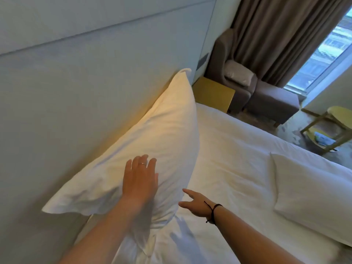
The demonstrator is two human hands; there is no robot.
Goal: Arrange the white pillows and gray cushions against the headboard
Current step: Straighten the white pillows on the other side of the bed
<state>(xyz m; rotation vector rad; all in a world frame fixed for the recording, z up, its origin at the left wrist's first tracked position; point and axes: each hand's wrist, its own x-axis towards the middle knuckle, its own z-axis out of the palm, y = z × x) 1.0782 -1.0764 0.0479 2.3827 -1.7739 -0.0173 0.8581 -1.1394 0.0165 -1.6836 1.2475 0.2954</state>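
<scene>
- White cotton under my left hand (140, 177): palm flat, fingers spread, pressing the pillow (152, 149), clasping nothing.
- My right hand (196, 203) hovers just beside the pillow's near edge, fingers loosely apart, empty.
- I judge the step as settling this first pillow; it leans upright against the headboard (85, 73).
- Next I'd reach right for the second pillow (314, 197), lying flat on the bed (238, 149), well apart.
- Gray cushions: one seems to sit on the armchair (238, 82).
</scene>
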